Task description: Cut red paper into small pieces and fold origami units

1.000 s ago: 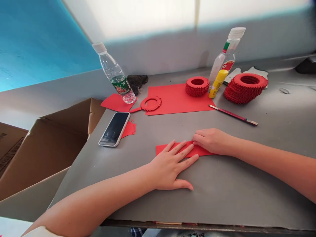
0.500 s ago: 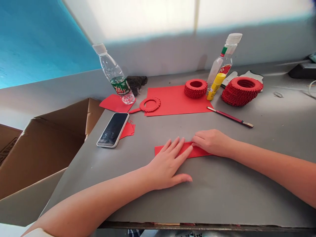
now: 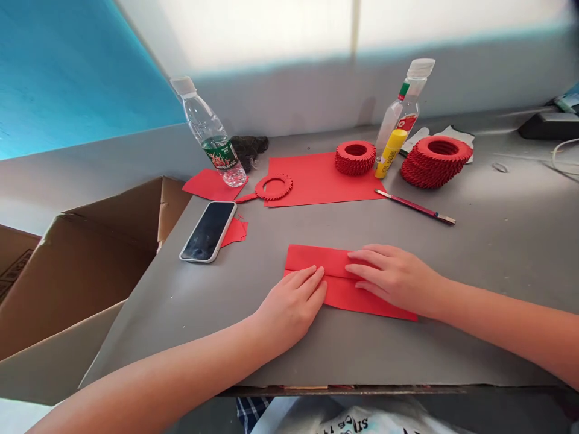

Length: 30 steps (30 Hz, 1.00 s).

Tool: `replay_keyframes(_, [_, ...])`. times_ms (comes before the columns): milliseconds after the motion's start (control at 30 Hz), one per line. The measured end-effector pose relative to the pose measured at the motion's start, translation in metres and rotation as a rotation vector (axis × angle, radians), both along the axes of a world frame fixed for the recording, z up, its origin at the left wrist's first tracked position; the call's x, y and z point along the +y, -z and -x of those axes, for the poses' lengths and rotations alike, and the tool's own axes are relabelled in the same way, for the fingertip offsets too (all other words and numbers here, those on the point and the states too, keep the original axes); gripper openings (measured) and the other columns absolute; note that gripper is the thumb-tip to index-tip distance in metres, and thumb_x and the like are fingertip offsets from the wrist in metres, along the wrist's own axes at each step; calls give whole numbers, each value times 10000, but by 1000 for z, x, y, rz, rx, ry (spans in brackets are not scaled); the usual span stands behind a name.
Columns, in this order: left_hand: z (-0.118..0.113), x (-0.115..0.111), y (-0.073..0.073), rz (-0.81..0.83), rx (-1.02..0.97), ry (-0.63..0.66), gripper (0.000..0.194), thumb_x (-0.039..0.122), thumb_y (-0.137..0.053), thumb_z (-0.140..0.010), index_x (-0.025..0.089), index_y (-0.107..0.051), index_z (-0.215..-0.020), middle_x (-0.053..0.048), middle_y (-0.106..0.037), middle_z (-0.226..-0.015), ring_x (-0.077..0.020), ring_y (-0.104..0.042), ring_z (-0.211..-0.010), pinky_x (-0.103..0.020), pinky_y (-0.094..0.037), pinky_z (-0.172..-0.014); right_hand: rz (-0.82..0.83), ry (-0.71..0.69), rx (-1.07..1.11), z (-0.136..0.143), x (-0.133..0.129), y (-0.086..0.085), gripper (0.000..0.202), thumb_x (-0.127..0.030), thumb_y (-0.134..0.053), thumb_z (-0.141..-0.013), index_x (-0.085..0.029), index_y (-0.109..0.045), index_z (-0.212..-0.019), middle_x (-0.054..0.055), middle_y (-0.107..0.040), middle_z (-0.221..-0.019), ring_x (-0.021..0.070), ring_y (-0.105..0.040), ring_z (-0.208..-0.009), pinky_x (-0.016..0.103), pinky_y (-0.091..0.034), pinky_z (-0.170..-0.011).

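I see one creased red paper [image 3: 340, 290] on the grey table [image 3: 384, 355], under both hands: left hand [image 3: 289, 310] flat, fingers together; right hand [image 3: 400, 280] flat, fingers slightly spread. I'd square it, then press evenly along the crease. Count: two bottles [image 3: 221, 154], two ring stacks [image 3: 355, 167], one phone [image 3: 208, 232], one glue stick [image 3: 391, 154].

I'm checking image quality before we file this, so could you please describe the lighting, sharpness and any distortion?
Head view: bright light washes out the upper wall; the left bottle and right bottle lean outward, probably wide-angle stretch; the left hand and right hand look reasonably sharp.
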<state>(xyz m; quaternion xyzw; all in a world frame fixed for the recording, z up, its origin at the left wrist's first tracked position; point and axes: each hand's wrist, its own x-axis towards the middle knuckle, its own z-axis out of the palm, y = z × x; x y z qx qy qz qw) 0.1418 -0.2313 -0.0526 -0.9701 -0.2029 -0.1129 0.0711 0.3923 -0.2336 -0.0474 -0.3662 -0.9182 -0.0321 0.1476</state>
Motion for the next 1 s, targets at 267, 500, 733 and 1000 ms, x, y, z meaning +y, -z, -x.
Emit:
replay_keyframes(267, [-15, 11, -8, 75, -6, 18, 303, 297, -386, -896, 102, -617, -893, -124, -618, -1028, -229, -556, -988, -356, -473, -860, -37, 63, 72, 0, -1, 28, 258, -170, -485, -828, -187, -618, -1048, 104, -602, -1123, 216, -527, -1068, 378, -459, -876])
replay_keyframes(500, [-28, 26, 10, 204, -53, 5, 294, 181, -329, -910, 100, -494, -1139, -128, -530, -1192, -215, -426, -1182, -384, -385, -982, -3, 105, 169, 3, -1, 25, 232, -182, -487, -832, -180, -635, -1010, 105, -616, -1104, 205, -549, -1054, 361, -475, -877])
replay_keyframes(733, [-28, 29, 15, 321, 34, -79, 461, 278, -292, -922, 92, -254, -1342, -116, -279, -1407, -207, -213, -1313, -396, -254, -1070, 5, 99, 192, 2, 0, 29, 290, -169, -476, -838, -124, -573, -1107, 115, -596, -1147, 200, -525, -1097, 379, -444, -945])
replay_keyframes(1000, [-29, 30, 12, 319, 54, -89, 478, 256, -283, -910, 94, -227, -1356, -103, -234, -1426, -200, -173, -1325, -382, -216, -1081, 23, 90, 177, 2, 1, 31, 307, -159, -490, -829, -129, -569, -1124, 122, -574, -1179, 221, -495, -1134, 400, -431, -959])
